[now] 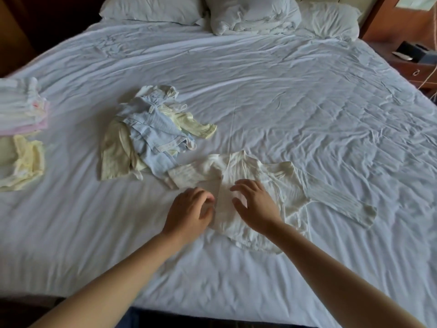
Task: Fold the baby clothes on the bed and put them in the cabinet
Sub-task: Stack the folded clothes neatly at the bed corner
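Cream-white, a baby top (238, 171) lies flat on the near part of the bed (295, 95), its sleeves spread to either side on the rumpled pale sheet, as I watch through the head camera from my remote desk. The left hand (189, 209) curls at the top's left edge, thumb and fingers pinching the fabric. The right hand (256, 205) rests on its middle, fingers spread. Just beyond, touching one sleeve, sits a loose heap of blue and yellow clothes (151, 136). At the bed's left edge lie a folded white-and-pink stack (21, 107) and, nearer, yellow pieces (26, 162). Pillows (151, 8) line the head.
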Available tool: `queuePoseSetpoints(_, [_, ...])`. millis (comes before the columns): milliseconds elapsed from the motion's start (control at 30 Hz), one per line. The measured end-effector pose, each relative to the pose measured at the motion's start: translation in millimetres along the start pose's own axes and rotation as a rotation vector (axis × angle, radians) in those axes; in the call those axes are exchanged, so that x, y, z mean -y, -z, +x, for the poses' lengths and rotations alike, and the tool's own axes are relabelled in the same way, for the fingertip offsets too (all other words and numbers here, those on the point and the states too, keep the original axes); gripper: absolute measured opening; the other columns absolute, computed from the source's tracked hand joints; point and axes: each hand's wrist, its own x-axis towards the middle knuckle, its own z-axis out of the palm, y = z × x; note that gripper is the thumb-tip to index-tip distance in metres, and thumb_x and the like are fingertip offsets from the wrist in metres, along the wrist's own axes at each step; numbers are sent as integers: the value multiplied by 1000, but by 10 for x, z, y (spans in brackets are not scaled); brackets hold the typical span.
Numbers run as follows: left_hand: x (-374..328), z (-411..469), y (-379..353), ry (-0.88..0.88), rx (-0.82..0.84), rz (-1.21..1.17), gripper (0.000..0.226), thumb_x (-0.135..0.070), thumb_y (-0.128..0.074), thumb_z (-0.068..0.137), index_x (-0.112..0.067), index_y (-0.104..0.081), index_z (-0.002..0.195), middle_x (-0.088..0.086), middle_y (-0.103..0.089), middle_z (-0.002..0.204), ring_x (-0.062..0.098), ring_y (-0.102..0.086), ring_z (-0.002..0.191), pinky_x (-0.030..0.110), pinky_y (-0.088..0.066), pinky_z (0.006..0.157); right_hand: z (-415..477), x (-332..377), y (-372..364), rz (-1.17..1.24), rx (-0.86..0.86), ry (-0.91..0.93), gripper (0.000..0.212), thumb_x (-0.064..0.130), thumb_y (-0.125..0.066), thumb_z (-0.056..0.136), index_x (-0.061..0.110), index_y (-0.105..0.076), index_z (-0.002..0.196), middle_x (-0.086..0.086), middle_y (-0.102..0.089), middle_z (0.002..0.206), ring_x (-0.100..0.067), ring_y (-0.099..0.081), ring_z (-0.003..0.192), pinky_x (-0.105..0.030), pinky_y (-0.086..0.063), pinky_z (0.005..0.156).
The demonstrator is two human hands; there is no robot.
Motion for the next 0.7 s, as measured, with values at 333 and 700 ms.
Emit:
queuePoseSetpoints(333, [-203, -362, -9, 48, 129, 111, 43, -54, -57, 75, -20, -66, 100, -1, -63, 95, 27, -61, 87, 37, -49, 72, -528, 319, 197, -31, 237, -65, 39, 51, -78, 69, 33, -62, 99, 16, -52, 129, -13, -57, 102, -24, -41, 75])
queuePoseSetpoints(700, [-446, -96, 111, 320, 299, -118, 23, -44, -61, 89, -27, -60, 104, -10, -69, 102, 16, -64, 98, 31, -49, 81, -347, 281, 404, 343, 75, -479, 6, 14, -51, 93, 12, -55, 90, 5, -52, 76, -16, -50, 77, -31, -38, 65])
